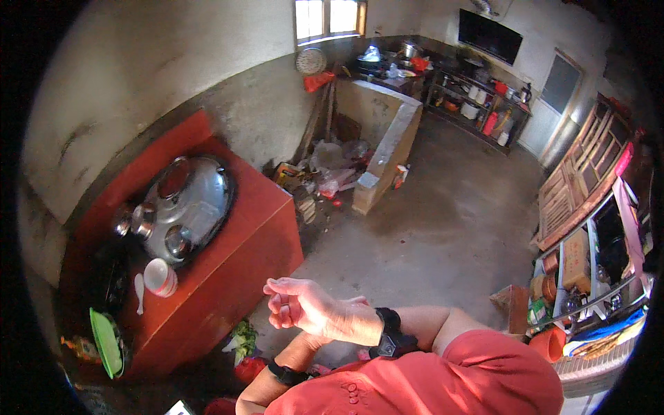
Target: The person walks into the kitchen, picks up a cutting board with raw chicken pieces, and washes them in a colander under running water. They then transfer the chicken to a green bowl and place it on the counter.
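My right hand (301, 308) reaches leftward in front of my body, near the corner of the red counter (238, 277). Its fingers are loosely curled and somewhat apart, and I see nothing in them. Behind its wrist, my left hand (318, 340) is mostly covered, so its fingers cannot be read; the two arms cross there. Both wrists wear black bands. On the counter stand stacked white-and-red bowls (160, 278), a white spoon (140, 294), and a large shiny metal lid (204, 200) with small metal containers on and beside it.
A green basin (106, 344) leans at the counter's near left end. Leafy vegetables (242, 342) lie low beside the counter. A low wall (387, 149) juts into the floor, with plastic bags (335, 162) behind it. Crowded shelves (577, 273) and a wooden cabinet door (581, 173) line the right.
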`<state>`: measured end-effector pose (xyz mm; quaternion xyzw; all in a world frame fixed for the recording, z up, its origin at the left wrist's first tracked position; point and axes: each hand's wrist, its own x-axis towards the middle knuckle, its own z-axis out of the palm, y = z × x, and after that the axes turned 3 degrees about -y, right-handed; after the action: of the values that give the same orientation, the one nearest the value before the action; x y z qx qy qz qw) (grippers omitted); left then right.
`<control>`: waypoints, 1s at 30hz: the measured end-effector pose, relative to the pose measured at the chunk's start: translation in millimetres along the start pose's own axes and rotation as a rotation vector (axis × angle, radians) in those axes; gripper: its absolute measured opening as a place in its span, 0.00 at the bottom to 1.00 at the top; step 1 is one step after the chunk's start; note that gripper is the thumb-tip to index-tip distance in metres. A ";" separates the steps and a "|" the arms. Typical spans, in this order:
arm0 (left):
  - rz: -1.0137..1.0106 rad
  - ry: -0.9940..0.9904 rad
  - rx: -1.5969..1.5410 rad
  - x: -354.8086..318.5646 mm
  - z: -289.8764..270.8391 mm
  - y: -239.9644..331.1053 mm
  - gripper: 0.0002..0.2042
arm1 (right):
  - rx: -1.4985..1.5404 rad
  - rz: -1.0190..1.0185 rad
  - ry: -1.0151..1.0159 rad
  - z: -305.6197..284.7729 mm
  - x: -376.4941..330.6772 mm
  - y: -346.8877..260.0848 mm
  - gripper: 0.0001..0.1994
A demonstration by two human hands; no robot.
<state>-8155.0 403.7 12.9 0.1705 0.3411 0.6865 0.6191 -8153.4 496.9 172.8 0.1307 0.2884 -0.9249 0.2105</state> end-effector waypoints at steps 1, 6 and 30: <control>-0.038 -0.035 0.001 14.2 0.8 0.8 0.21 | 0.045 0.000 0.032 -9.0 -0.6 -6.7 0.15; -0.219 -0.194 0.054 115.5 13.5 9.0 0.21 | 0.175 -0.090 0.009 -67.5 -13.1 -59.5 0.13; -0.628 -0.718 0.171 627.9 175.5 12.8 0.21 | 0.403 -0.767 0.268 -373.7 -222.5 -423.8 0.11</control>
<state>-8159.3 1055.6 27.8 0.3357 0.1960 0.3337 0.8588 -8110.2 1102.5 157.6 0.1715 0.1550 -0.9485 -0.2165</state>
